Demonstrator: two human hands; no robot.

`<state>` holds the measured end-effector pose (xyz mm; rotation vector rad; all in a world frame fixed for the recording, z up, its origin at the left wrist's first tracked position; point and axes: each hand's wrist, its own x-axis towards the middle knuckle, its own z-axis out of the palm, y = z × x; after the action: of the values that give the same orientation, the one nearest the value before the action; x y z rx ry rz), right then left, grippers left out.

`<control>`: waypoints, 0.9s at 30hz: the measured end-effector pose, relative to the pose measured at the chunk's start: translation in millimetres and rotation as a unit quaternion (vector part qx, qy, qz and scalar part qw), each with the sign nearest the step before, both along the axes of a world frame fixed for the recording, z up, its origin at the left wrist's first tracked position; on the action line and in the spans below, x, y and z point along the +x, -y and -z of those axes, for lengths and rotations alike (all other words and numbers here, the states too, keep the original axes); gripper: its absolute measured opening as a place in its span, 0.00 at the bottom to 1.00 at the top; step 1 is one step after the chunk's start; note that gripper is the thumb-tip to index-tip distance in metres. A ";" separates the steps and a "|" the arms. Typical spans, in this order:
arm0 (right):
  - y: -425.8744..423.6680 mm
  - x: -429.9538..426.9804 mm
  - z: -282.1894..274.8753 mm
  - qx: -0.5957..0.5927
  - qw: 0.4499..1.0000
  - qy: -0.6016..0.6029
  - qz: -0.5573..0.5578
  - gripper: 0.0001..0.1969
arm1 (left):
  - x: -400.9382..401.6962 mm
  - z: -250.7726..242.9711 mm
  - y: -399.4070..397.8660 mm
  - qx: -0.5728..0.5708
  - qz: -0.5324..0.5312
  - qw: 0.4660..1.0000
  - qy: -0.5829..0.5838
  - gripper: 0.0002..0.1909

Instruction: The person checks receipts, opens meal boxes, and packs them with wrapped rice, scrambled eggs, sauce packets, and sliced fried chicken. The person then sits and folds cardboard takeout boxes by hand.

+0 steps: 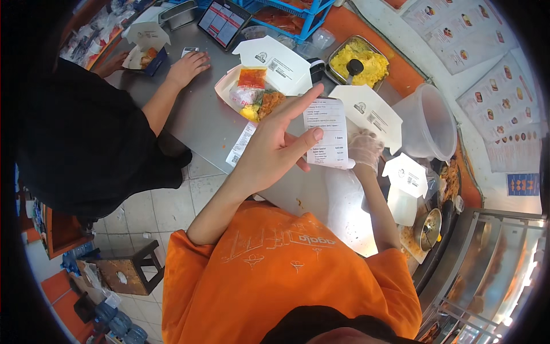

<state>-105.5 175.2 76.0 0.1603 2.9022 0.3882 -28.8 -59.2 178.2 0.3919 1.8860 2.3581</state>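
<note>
My left hand (279,144), bare, is raised over the counter with its fingers apart; its thumb overlaps the left edge of a printed paper slip (327,142). My right hand (366,148), in a clear plastic glove, is at the lower edge of a white carton lid (371,112), its fingertips partly hidden; its hold is unclear. Beyond my left hand stands an open food carton (230,94) with a red sauce sachet (252,78), a wrapped white portion (242,96), yellow food (249,113) and a browned fried piece (271,104). Another printed slip (241,144) lies beside it.
A co-worker in black (99,129) is at the left by another open carton (148,36). A tablet (223,23), blue crates (316,21), a pan of yellow food (359,60) and a clear bucket (425,122) line the back. Another carton (404,176) and a metal bowl (429,230) stand right.
</note>
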 end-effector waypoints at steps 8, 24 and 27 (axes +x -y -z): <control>29.3 78.1 -80.4 -0.722 0.650 -0.215 -0.104 0.17 | -3.0 5.2 -2.3 -0.010 0.009 1.000 0.009 0.30; 35.8 109.7 -63.4 -0.664 0.693 -0.256 -0.115 0.08 | -4.2 7.4 -10.8 -0.243 -0.036 0.962 -0.118 0.30; 49.0 118.3 -74.0 -0.781 0.592 -0.198 -0.013 0.08 | -4.7 11.6 -14.9 -0.205 -0.042 0.972 -0.104 0.30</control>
<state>12.8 126.2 150.0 -0.1219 2.3621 -2.3402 -33.5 -44.2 166.5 0.5418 2.4571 1.9589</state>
